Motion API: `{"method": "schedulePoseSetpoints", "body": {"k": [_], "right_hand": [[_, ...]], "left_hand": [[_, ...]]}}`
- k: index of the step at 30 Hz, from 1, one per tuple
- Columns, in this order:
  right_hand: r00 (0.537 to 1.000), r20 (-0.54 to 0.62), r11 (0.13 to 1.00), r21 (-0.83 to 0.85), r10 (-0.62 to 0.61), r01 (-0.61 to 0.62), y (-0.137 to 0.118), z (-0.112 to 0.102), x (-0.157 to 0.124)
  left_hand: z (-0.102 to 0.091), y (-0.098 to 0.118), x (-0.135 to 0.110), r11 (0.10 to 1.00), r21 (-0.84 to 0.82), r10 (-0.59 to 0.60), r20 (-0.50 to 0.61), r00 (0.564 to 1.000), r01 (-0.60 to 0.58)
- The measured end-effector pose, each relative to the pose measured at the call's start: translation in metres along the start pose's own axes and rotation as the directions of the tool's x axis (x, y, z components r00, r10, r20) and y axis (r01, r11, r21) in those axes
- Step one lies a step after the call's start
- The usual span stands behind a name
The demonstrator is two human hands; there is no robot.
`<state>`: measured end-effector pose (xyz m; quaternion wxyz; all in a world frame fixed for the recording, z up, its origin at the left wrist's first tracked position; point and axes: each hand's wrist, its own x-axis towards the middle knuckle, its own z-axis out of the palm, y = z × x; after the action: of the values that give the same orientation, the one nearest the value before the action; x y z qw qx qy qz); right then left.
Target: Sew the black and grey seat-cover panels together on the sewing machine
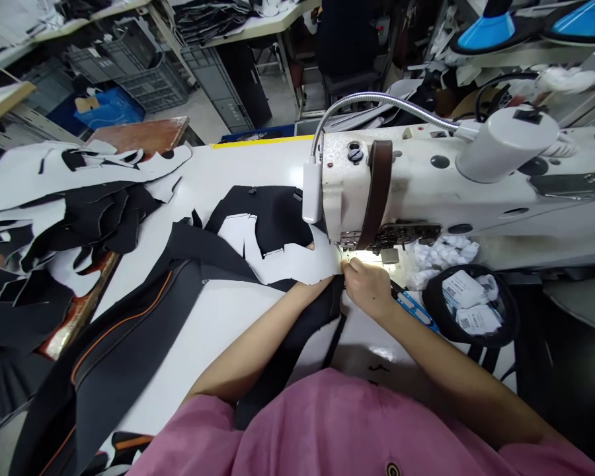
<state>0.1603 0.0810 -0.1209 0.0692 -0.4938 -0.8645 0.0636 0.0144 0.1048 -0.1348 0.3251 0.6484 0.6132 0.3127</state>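
Note:
My right hand (368,285) is closed at the lit needle area of the sewing machine (406,192). Its fingers pinch the edge of a black fabric panel (327,305) under the machine head. Reaching in from the left, my left hand (323,285) goes beneath a white-backed fabric piece (297,263), which hides nearly all its fingers. More of the black fabric (282,215) spreads behind the white piece. A long dark panel with orange piping (143,324) stretches over the table to the left. Beside my right wrist lie blue-handled thread snips (416,309).
A black round container (476,307) with labelled packets stands at the right, near a bag of white bits (441,258). Cut black and white pieces (79,218) are heaped at the left. Thread cones (486,33) and grey crates (153,86) are farther back.

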Motion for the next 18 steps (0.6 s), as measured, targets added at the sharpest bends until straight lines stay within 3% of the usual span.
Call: {"method": "schedulePoseSetpoints", "body": {"k": [2, 5, 6, 8, 10, 11, 13, 15, 18], "right_hand": [[1.000, 0.008, 1.000, -0.017, 0.021, -0.021, 0.002, -0.001, 0.002], [0.998, 0.026, 0.998, -0.045, 0.050, -0.049, 0.001, -0.002, 0.002], [0.998, 0.033, 0.998, -0.047, 0.054, -0.052, -0.001, -0.002, 0.001], [0.997, 0.044, 0.997, -0.037, 0.062, -0.061, -0.003, -0.003, 0.001], [0.996, 0.038, 0.997, -0.019, 0.076, -0.075, -0.004, -0.006, 0.000], [0.996, 0.034, 0.997, -0.010, 0.082, -0.081, -0.004, -0.008, -0.001], [0.996, 0.011, 0.996, 0.006, 0.087, -0.087, -0.003, -0.015, -0.006], [0.997, -0.027, 0.998, 0.023, 0.066, -0.065, -0.004, -0.023, -0.016], [0.973, -0.095, 0.973, 0.075, -0.211, 0.219, -0.011, -0.028, -0.038]], "left_hand": [[-0.012, 0.010, -0.018, 0.997, 0.079, 0.002, -0.036, 0.999, 0.000], [-0.037, 0.032, -0.068, 0.982, 0.172, 0.080, -0.009, 0.997, -0.077], [-0.045, 0.040, -0.083, 0.960, 0.202, 0.187, 0.055, 0.981, -0.195], [-0.055, 0.053, -0.101, 0.847, 0.282, 0.430, 0.133, 0.893, -0.450], [-0.060, 0.060, -0.094, 0.685, 0.430, 0.549, 0.225, 0.805, -0.588], [-0.061, 0.061, -0.084, 0.612, 0.509, 0.547, 0.280, 0.789, -0.605], [-0.064, 0.059, -0.057, 0.513, 0.607, 0.468, 0.394, 0.791, -0.606], [-0.068, 0.057, -0.035, 0.473, 0.646, 0.378, 0.466, 0.800, -0.599], [-0.070, 0.058, -0.028, 0.503, 0.647, 0.270, 0.511, 0.816, -0.572]]}}
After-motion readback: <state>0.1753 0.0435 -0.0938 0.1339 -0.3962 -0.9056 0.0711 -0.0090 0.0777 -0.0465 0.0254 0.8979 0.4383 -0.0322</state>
